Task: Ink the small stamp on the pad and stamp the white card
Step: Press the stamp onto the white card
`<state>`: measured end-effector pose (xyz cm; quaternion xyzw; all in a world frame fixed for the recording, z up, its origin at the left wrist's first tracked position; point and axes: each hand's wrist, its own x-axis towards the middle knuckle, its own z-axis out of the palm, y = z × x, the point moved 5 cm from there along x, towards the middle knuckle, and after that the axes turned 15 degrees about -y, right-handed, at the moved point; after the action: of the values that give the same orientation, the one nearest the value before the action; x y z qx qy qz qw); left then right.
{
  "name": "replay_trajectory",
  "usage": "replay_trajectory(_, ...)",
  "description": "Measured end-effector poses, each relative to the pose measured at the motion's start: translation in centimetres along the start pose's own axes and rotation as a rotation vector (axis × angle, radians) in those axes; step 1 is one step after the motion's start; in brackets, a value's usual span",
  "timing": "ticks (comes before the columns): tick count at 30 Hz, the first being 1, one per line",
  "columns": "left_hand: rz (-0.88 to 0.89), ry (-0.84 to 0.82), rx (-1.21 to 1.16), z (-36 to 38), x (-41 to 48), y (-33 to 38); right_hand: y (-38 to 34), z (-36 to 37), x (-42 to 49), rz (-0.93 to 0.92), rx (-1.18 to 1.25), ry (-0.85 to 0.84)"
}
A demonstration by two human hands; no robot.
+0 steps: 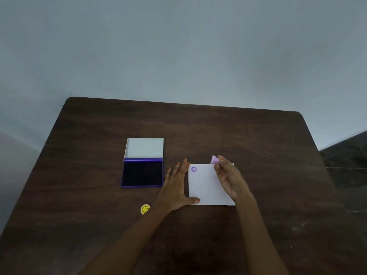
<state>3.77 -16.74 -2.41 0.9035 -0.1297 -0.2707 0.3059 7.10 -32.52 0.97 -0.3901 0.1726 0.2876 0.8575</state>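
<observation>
A white card (206, 187) lies on the dark wooden table (218, 128), with one purple round print (194, 169) in its top-left corner. My right hand (230, 178) hovers above the card's upper right part and pinches a small lilac stamp (214, 160) at its fingertips. My left hand (176, 189) lies flat on the table against the card's left edge, fingers spread, thumb pressing the card's lower-left corner. The ink pad (142, 174) is a purple case with dark ink, its white lid (144, 148) open at the back, left of my left hand.
A small yellow round piece with a smiley face (145, 209) lies near my left wrist, toward the table's front. The table's far edge meets a pale wall. A dark surface (349, 155) shows at the right.
</observation>
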Motion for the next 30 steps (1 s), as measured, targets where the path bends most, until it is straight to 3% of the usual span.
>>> replay_trajectory(5, -0.010, 0.001, 0.003, 0.2, 0.2, -0.2, 0.0, -1.4, -0.4, -0.152, 0.150, 0.105)
replay_trajectory(11, -0.009, 0.011, 0.013, 0.3, 0.3, -0.4, 0.6, -2.5, 0.1, -0.156, 0.210, 0.193)
replay_trajectory(25, -0.004, 0.010, -0.003, 0.3, 0.2, -0.3, 0.9, -2.1, -0.1, -0.133, 0.243, 0.223)
replay_trajectory(30, -0.018, 0.005, 0.004, 0.2, 0.0, -0.1, -0.4, -0.6, -1.5, -0.211, 0.415, 0.096)
